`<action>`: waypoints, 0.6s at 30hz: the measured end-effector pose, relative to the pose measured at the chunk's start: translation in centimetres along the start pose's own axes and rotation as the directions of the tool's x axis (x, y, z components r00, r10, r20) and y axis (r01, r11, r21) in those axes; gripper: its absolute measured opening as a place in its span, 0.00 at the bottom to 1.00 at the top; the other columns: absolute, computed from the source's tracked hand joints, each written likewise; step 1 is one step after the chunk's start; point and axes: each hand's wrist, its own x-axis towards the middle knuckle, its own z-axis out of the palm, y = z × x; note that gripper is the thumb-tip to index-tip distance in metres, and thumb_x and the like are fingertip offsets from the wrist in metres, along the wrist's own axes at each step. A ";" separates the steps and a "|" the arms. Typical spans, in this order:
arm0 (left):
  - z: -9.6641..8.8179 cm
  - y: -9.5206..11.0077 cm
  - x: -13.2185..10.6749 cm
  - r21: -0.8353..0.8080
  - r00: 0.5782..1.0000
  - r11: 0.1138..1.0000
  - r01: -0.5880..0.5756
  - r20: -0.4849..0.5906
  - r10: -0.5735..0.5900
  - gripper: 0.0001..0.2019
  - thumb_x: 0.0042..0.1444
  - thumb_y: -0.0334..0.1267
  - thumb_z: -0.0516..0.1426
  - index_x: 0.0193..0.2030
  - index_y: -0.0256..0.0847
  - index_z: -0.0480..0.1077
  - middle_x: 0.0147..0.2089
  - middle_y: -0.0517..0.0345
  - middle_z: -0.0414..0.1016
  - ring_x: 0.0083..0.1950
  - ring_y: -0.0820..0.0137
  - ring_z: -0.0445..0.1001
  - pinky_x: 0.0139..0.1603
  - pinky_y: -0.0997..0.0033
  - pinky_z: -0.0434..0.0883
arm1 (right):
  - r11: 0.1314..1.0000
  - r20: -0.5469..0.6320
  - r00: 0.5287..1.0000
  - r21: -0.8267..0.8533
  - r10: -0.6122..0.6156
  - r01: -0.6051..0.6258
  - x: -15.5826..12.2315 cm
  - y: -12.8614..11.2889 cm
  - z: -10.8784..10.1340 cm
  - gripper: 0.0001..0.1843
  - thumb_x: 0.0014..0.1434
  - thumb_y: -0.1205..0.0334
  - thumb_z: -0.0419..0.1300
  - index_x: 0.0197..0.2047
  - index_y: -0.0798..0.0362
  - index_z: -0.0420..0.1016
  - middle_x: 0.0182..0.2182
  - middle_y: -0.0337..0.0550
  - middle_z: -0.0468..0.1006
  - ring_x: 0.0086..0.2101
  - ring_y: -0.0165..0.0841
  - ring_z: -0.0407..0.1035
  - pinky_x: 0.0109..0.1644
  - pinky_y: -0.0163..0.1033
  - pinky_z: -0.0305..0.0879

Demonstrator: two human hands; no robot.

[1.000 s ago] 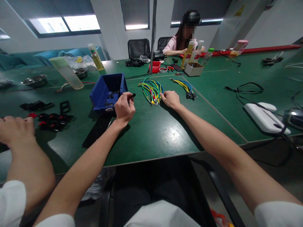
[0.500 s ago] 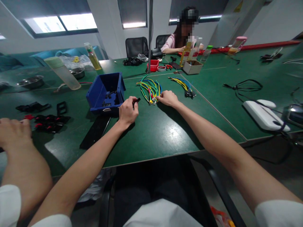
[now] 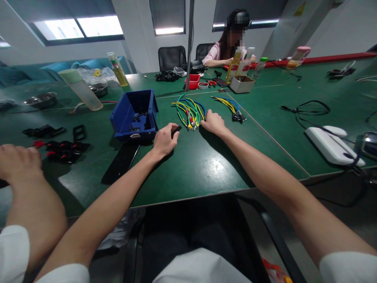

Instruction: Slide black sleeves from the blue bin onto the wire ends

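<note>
My left hand (image 3: 165, 140) is closed around a small black plastic piece (image 3: 176, 130) that juts out past the thumb and forefinger. It is just in front of a blue bin (image 3: 134, 135) with several similar small black pieces (image 3: 138, 120) inside. A loose bunch of yellow, green and blue wires (image 3: 190, 110) with metal terminals lies ahead, between my hands. At its right edge my right hand (image 3: 214, 123) pinches a blue wire (image 3: 200, 105) near the end. Further right lies a second wire bunch (image 3: 228, 103), its ends in black connectors (image 3: 238, 117).
A black phone-like slab (image 3: 119, 165) lies by my left forearm. Another person's hand (image 3: 20, 161) rests at far left, near black and red parts (image 3: 66, 151). A metal pole (image 3: 190, 47) stands behind the wires. A white device (image 3: 330, 145) with cables is at right.
My right hand has shifted slightly right, off the terminals, and a blue wire's end now reaches its fingertips. My left hand still holds the black piece, slightly further right. The view has shifted a little.
</note>
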 end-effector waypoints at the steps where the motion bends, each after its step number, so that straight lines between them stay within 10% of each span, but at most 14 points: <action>1: 0.0 -0.1 0.0 -0.001 1.000 1.000 -0.009 0.004 0.009 0.10 0.59 0.36 0.55 0.47 0.40 0.69 0.45 0.51 0.78 0.45 0.63 0.76 0.48 0.63 0.71 | 1.000 0.013 1.000 -0.018 0.008 -0.007 0.0 0.0 0.0 0.24 0.59 0.57 0.52 0.54 0.62 0.68 0.47 0.67 0.74 0.48 0.56 0.71 0.48 0.54 0.67; 18: 0.0 -0.8 0.3 0.009 0.994 0.997 0.075 0.081 -0.075 0.07 0.57 0.30 0.52 0.41 0.41 0.69 0.39 0.54 0.79 0.42 0.64 0.77 0.45 0.66 0.70 | 0.999 0.072 0.997 0.049 -0.007 0.003 1.7 1.5 -0.2 0.18 0.59 0.62 0.52 0.39 0.65 0.79 0.38 0.64 0.80 0.39 0.45 0.75 0.39 0.39 0.64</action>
